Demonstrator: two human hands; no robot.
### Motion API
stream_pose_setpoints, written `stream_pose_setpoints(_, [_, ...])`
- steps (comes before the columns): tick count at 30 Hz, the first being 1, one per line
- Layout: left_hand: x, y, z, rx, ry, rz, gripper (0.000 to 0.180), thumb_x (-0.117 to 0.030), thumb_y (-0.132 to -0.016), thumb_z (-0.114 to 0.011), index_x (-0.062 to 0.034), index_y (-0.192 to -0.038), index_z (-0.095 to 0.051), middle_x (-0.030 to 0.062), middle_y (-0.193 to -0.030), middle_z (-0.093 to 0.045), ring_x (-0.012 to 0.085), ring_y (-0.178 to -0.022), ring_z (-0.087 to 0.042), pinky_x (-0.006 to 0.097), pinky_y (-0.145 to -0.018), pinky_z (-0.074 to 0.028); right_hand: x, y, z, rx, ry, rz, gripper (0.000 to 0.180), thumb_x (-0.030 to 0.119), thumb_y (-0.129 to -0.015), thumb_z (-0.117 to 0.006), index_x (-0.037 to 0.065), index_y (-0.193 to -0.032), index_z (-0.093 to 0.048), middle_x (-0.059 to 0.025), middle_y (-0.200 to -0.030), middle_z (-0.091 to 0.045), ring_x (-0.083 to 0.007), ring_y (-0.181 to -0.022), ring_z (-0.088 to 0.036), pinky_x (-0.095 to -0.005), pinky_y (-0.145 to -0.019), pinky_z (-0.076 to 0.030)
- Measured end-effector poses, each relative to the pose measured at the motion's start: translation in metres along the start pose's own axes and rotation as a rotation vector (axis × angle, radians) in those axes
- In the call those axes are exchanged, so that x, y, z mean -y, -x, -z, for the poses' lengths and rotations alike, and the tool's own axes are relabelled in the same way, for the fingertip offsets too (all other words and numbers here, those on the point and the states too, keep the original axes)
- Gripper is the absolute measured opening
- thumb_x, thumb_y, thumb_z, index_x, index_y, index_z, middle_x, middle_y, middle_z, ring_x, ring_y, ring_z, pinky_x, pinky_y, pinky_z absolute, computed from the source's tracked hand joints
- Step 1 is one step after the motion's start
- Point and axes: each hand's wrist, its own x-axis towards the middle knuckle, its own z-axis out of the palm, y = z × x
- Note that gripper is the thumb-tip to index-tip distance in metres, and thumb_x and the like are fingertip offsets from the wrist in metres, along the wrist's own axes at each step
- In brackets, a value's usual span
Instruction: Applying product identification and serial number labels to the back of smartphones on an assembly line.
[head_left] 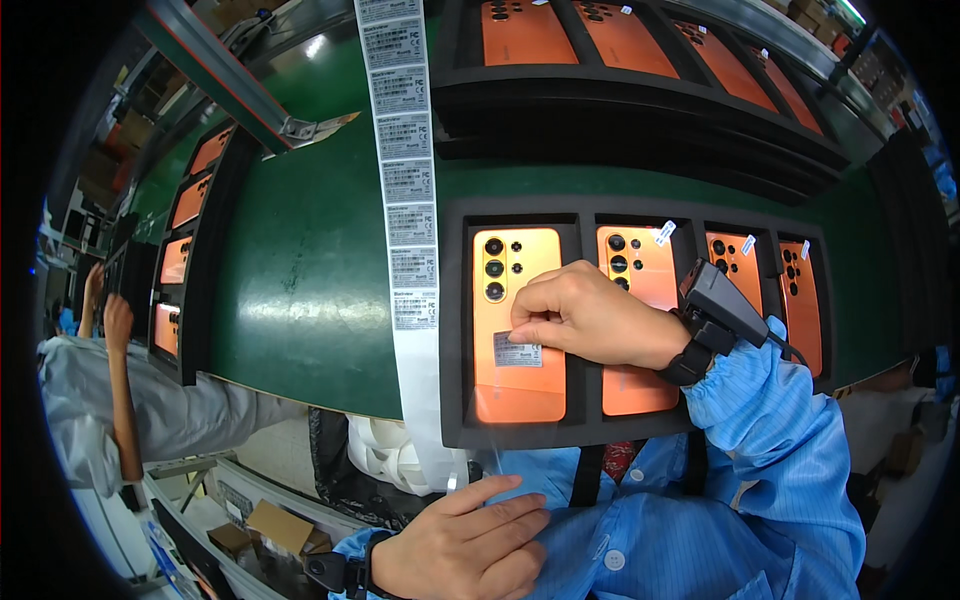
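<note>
I'm standing on a factory floor, apparently a phone line: long green bench [310, 230], black trays [580, 434] of matching orange phones [518, 392], strip of printed labels [405, 190], blue work smock [780, 440], co-worker's pale sleeve [190, 412] at left.

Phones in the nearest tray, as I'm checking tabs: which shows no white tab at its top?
The leftmost phone, with the right hand at its silver label; the other three each carry a white tab.

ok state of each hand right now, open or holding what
Left hand: open, fingers extended, nothing visibly held.
Right hand: closed, fingertips at the grey label on an orange phone; pinching or pressing cannot be told.
</note>
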Motion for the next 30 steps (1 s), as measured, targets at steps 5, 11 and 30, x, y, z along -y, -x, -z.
stream_pose_setpoints(5, [0.0009, -0.0016, 0.0020, 0.006, 0.011, -0.012, 0.013, -0.009, -0.077, -0.056, -0.0016, -0.068, -0.051, 0.0189, -0.088, -0.066, 0.0303, -0.085, -0.066, 0.049, -0.090, -0.050, 0.0003, 0.0008, 0.0008, -0.001, 0.007, -0.005, 0.015, 0.013, -0.081, -0.068, -0.002, -0.079, -0.065, -0.0123, -0.070, -0.063, -0.0212, -0.061, -0.061, -0.0308, -0.056, -0.046])
stream_pose_setpoints(11, [0.0012, -0.0020, 0.0022, -0.003, 0.010, -0.015, 0.012, -0.008, -0.078, -0.054, -0.0017, -0.068, -0.051, 0.0195, -0.087, -0.066, 0.0307, -0.084, -0.066, 0.049, -0.089, -0.050, 0.0004, 0.0008, -0.0004, -0.010, 0.014, 0.008, 0.014, 0.012, -0.081, -0.068, -0.002, -0.079, -0.064, -0.0131, -0.070, -0.063, -0.0223, -0.061, -0.061, -0.0313, -0.056, -0.046])
stream_pose_setpoints(30, [0.0005, -0.0049, 0.0059, 0.000, 0.003, -0.011, 0.010, -0.007, -0.077, -0.054, -0.0009, -0.070, -0.052, 0.0187, -0.088, -0.065, 0.0309, -0.085, -0.066, 0.050, -0.089, -0.050, 0.0009, 0.0021, -0.0007, -0.046, 0.012, 0.060, 0.013, 0.010, -0.080, -0.067, -0.002, -0.078, -0.063, -0.0138, -0.068, -0.062, -0.0253, -0.061, -0.061, -0.0330, -0.056, -0.047])
